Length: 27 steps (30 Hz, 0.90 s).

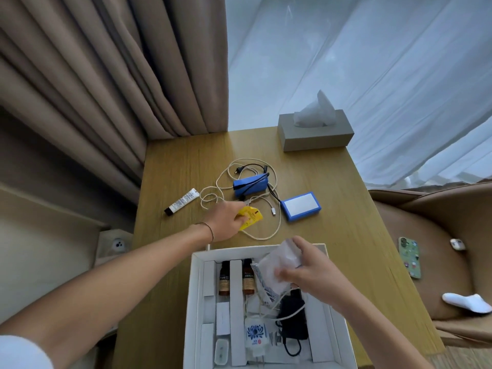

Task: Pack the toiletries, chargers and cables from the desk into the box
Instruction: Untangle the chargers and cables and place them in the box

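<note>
My left hand (226,222) reaches across the wooden desk (332,235) and grips a yellow packet (251,218). My right hand (306,270) holds a clear plastic pouch (277,265) over the open white box (195,302). The box holds two brown bottles (224,278), a small white bottle with a blue flower (255,334), white chargers, a dark pouch and cables. On the desk lie a white tube with a black cap (182,201), a blue battery pack (250,184), a blue and white box (300,206) and tangled white and black cables (266,235).
A grey tissue box (316,134) stands at the desk's far edge. Beige curtains hang on the left, sheer white ones behind. To the right is a tan chair (426,262) with a phone in a green case (410,258), an earbud case and a white sock.
</note>
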### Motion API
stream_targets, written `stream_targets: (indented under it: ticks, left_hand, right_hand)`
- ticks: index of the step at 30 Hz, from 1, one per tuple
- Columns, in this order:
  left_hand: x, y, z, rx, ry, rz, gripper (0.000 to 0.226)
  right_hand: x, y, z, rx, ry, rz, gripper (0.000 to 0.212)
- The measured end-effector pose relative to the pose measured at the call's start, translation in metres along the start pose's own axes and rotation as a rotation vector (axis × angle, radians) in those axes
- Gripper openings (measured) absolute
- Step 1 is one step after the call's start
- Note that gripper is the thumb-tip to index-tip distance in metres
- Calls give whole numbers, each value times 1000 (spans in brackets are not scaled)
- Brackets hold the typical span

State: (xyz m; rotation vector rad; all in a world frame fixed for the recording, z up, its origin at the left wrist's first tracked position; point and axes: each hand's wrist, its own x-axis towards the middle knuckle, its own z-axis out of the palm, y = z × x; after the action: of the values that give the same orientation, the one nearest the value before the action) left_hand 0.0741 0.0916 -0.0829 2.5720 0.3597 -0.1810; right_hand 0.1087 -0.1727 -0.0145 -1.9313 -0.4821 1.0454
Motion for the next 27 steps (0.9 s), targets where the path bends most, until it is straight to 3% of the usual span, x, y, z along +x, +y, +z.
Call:
stream_targets:
  ticks: [3,12,17,22,27]
  left_hand:
    - [-19,8,-18,-197,138,-102,22]
    - [-98,32,-43,-555,393,-211,17]
    - [-135,50,-31,-616,394,-247,14]
    - [-157,69,-15,-671,348,-258,9]
    - [-167,79,2,-664,233,-287,9]
  right_hand:
    - [1,6,10,-151,39,-12,32]
    - [18,37,39,-180,41,72,17]
    - [35,53,45,-228,42,156,25]
    - [40,60,53,-273,42,104,59]
    - [35,58,57,-491,126,37,57]
